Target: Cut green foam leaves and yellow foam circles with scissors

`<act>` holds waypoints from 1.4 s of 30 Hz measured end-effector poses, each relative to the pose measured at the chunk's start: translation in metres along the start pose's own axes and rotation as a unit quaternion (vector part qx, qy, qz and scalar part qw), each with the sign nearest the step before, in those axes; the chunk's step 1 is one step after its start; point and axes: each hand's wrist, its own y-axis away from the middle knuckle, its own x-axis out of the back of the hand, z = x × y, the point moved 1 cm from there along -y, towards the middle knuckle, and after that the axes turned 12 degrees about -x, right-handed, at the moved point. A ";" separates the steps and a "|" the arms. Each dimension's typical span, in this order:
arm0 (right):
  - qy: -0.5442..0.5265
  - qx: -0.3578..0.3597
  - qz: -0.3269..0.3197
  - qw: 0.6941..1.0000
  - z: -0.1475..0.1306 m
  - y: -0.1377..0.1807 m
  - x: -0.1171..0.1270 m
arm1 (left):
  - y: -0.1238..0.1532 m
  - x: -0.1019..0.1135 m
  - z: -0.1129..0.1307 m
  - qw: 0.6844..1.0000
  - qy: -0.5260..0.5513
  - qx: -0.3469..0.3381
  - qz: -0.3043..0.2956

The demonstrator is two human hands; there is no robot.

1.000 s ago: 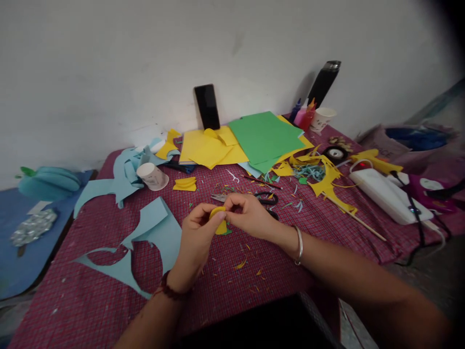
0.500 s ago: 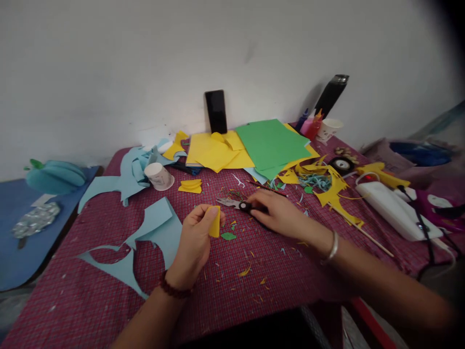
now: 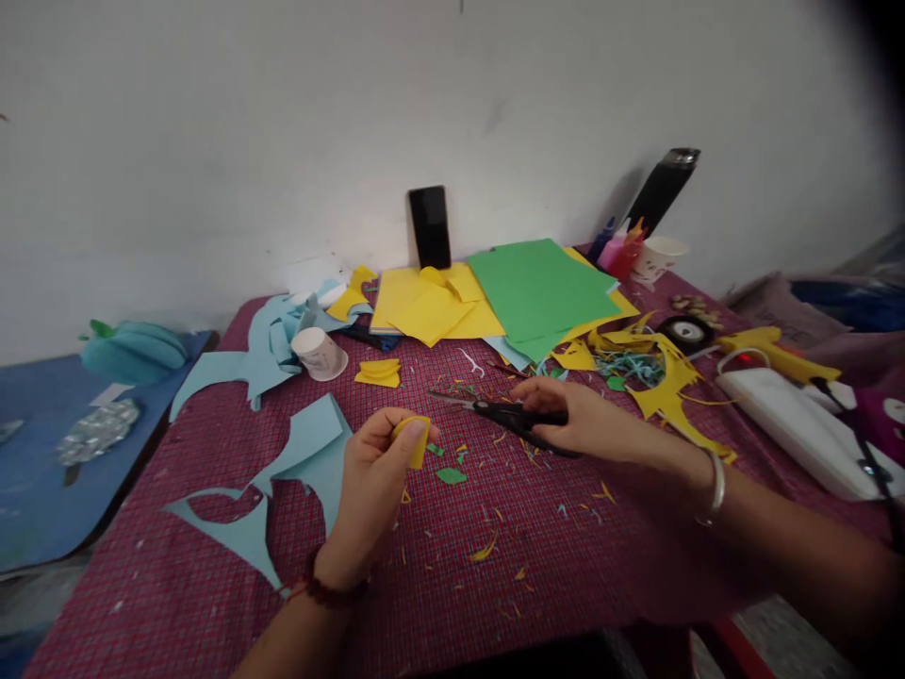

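Between the thumb and fingers of my left hand (image 3: pixel 378 471) is a small folded piece of yellow paper (image 3: pixel 419 445), held upright. My right hand (image 3: pixel 576 415) grips a pair of black-handled scissors (image 3: pixel 505 415) by the handles. Their blades point left, a short way above and right of the yellow paper and apart from it. Some of my right fingers are hidden behind the handle. Just below the blades lie a green paper leaf (image 3: pixel 451 476) and small coloured snippets. A few folded yellow pieces (image 3: pixel 380 372) lie beyond my left hand.
Light blue paper offcuts (image 3: pixel 311 443) spread over the left side, near a paper cup (image 3: pixel 318 354). Green sheets (image 3: pixel 541 288) lie at the back, below a phone (image 3: pixel 429 226) propped on the wall. On the right are a yellow glue gun (image 3: pixel 774 351) and a white power strip (image 3: pixel 798 429).
My right hand has shifted right and now has the scissors by their handles, with the blades closer together. My left hand still holds the yellow paper. The view has shifted slightly.
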 end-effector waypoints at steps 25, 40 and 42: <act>0.058 0.189 -0.020 0.980 -0.027 0.024 -0.016 | -0.003 0.020 -0.001 0.995 -0.023 -0.088 -0.045; 0.056 0.215 -0.006 0.975 -0.027 0.027 -0.015 | 0.003 0.022 0.001 0.994 -0.043 -0.088 -0.049; 0.062 0.214 0.001 0.975 -0.027 0.027 -0.015 | 0.003 0.022 -0.001 0.994 -0.049 -0.088 -0.041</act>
